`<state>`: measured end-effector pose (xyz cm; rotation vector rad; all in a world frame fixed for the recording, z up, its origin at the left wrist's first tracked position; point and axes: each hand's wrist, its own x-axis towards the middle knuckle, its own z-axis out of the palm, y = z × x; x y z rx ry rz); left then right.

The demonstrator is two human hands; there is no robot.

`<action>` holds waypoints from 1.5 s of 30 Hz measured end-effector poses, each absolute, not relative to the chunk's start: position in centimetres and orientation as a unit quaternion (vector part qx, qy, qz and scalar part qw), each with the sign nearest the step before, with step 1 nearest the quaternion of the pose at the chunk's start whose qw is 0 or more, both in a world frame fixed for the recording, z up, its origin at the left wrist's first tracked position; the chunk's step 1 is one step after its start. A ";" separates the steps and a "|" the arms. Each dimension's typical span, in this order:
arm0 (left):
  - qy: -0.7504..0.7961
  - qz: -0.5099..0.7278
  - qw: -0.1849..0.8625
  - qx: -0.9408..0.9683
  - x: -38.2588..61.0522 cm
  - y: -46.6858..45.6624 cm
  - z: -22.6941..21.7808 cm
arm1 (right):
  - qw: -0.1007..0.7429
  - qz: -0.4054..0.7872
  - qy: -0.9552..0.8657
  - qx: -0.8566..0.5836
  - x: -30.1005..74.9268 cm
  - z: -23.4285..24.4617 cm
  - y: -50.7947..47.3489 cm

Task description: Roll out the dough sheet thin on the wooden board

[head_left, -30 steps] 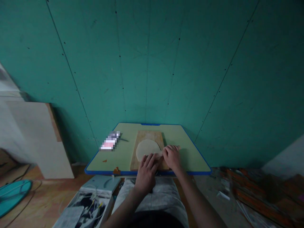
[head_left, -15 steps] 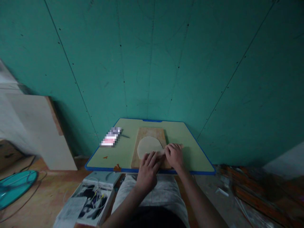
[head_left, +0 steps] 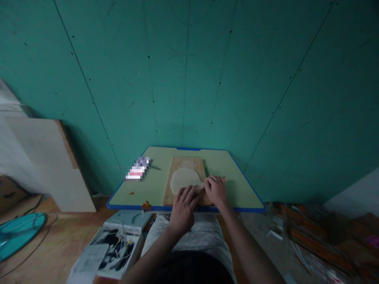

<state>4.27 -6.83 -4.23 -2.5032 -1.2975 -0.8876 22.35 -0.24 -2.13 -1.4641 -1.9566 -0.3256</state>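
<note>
A flat round sheet of dough [head_left: 185,179] lies on a wooden board [head_left: 186,162] in the middle of the folding table. Across the dough's near right edge runs a pale wooden rolling pin [head_left: 200,186]. My right hand [head_left: 215,191] is closed round the pin on its right side, and the pin's end pokes out past the knuckles. My left hand [head_left: 183,207] rests palm down, its fingers stretched forward over the dough's near edge. What lies under those fingers is hidden, so I cannot tell whether they touch the pin.
The pale green table [head_left: 239,181] has a blue rim and stands against a green wall [head_left: 189,79]. A blurred-out flat item [head_left: 138,169] and a thin dark tool [head_left: 155,167] lie on its left. Below stands a box of cables [head_left: 118,248]; clutter [head_left: 314,236] covers the right floor.
The view has shifted slightly. Both hands stay at nearly the same places on the dough and the rolling pin.
</note>
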 end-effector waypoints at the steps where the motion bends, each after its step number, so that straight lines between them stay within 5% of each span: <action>1: -0.436 -0.299 0.094 -0.844 4.3 -6.8 -4.2 | 0.331 -0.125 -0.749 -0.560 22.3 -2.1 -0.2; 45: -0.430 -0.292 0.113 -0.847 4.1 -6.5 -4.7 | 0.327 -0.129 -0.746 -0.565 22.3 -2.2 0.0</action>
